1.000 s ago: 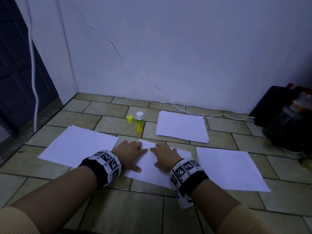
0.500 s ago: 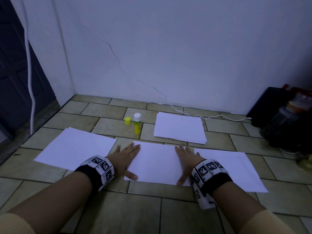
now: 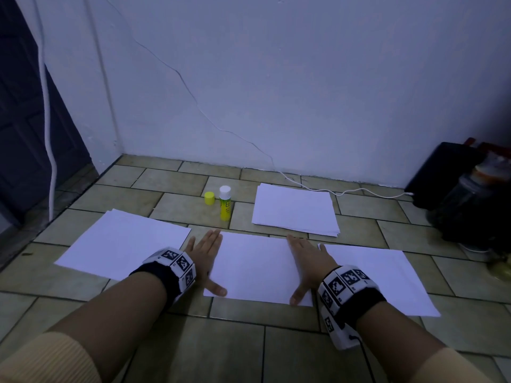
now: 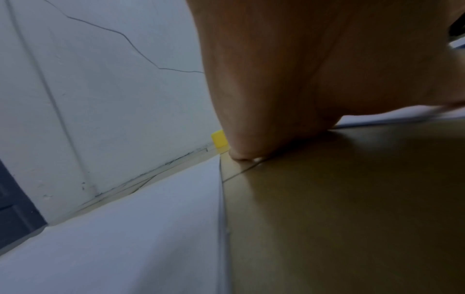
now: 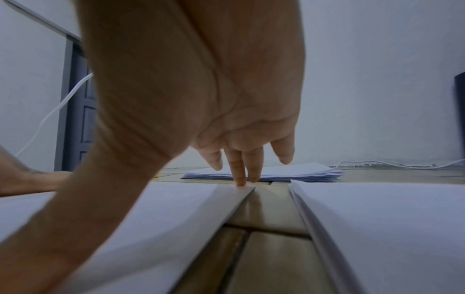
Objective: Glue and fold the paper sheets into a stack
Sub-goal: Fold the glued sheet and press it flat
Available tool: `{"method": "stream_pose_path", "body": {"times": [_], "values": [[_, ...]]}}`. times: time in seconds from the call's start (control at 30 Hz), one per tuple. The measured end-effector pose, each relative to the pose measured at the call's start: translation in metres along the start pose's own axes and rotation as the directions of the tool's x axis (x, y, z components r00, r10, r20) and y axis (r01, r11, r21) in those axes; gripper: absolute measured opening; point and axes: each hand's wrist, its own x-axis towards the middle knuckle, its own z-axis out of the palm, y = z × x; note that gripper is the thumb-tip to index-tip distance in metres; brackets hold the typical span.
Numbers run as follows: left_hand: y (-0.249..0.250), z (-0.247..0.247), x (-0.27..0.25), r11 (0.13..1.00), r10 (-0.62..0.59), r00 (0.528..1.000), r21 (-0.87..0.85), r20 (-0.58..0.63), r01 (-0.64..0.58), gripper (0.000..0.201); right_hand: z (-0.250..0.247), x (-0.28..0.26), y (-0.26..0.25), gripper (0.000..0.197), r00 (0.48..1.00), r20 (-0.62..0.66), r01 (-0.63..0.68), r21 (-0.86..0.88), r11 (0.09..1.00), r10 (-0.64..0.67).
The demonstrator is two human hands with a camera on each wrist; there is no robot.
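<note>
On the tiled floor (image 3: 179, 341), centre foreground: folded paper sheet (image 3: 254, 266), both hands flat on it, fingers straight, nothing gripped. Left hand (image 3: 203, 254) presses along its left edge, thumb on the near-left corner. Right hand (image 3: 308, 261) lies along its right edge, thumb at the near-right corner; in the right wrist view two fingertips (image 5: 240, 182) touch the far-right corner, and that edge sits slightly lifted off the floor.

Neighbours:
- left sheet (image 3: 124, 244): flat, near the left hand, strip of bare tile between.
- right sheet (image 3: 387, 277): just beside the centre sheet, narrow gap of tile, edges roughly parallel, not touching.
- paper stack (image 3: 294, 208): behind the centre sheet, apart from it, edges a bit uneven on the near-right side.
- glue stick (image 3: 225, 203): upright, uncapped, behind the left fingertips; yellow cap (image 3: 209, 198) just left of it, not touching.

Open room: bare tiles in front of the sheets near the forearms, and behind the left sheet toward the wall (image 3: 276, 78). White cable (image 3: 345, 192) runs along the wall base behind the stack. Dark items (image 3: 456, 189) crowd the far right.
</note>
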Motion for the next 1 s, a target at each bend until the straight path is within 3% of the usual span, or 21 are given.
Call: {"method": "stream_pose_path", "body": {"times": [0.33, 0.43, 0.53, 0.6, 0.67, 0.77, 0.87, 1.0], "values": [[-0.003, 0.004, 0.003, 1.000, -0.001, 1.000, 0.014, 0.003, 0.001, 0.139, 0.001, -0.003, 0.003, 0.145, 0.998, -0.036, 0.052, 0.088, 0.995, -0.048], [-0.001, 0.003, 0.001, 1.000, -0.005, 1.000, 0.002, 0.000, 0.005, 0.138, -0.001, -0.005, 0.008, 0.142, 0.993, -0.082, 0.105, 0.269, 0.957, -0.086], [0.000, 0.002, 0.001, 1.000, -0.006, 1.000, -0.003, 0.004, 0.006, 0.139, -0.003, -0.013, 0.008, 0.137, 0.978, -0.202, 0.152, 0.550, 0.821, -0.046], [-0.001, 0.002, 0.002, 1.000, -0.005, 1.000, -0.007, 0.012, 0.005, 0.140, -0.002, -0.016, 0.007, 0.116, 0.945, -0.312, 0.155, 0.702, 0.695, 0.104], [-0.001, 0.002, 0.003, 1.000, -0.004, 1.000, -0.009, 0.014, 0.004, 0.141, 0.002, -0.016, 0.008, 0.080, 0.915, -0.339, 0.153, 0.792, 0.590, 0.218], [-0.002, 0.004, 0.002, 1.000, -0.005, 1.000, -0.014, 0.005, 0.005, 0.141, 0.013, -0.018, 0.004, 0.039, 0.956, -0.254, 0.130, 0.817, 0.561, 0.149], [-0.002, 0.004, 0.001, 1.000, -0.001, 1.000, -0.015, -0.001, 0.001, 0.141, 0.022, -0.023, -0.002, 0.028, 0.970, -0.228, 0.135, 0.794, 0.592, 0.084], [-0.001, 0.001, -0.002, 1.000, -0.002, 1.000, -0.019, 0.009, 0.002, 0.142, 0.012, -0.026, 0.005, 0.034, 0.945, -0.310, 0.174, 0.750, 0.639, 0.107]]}}
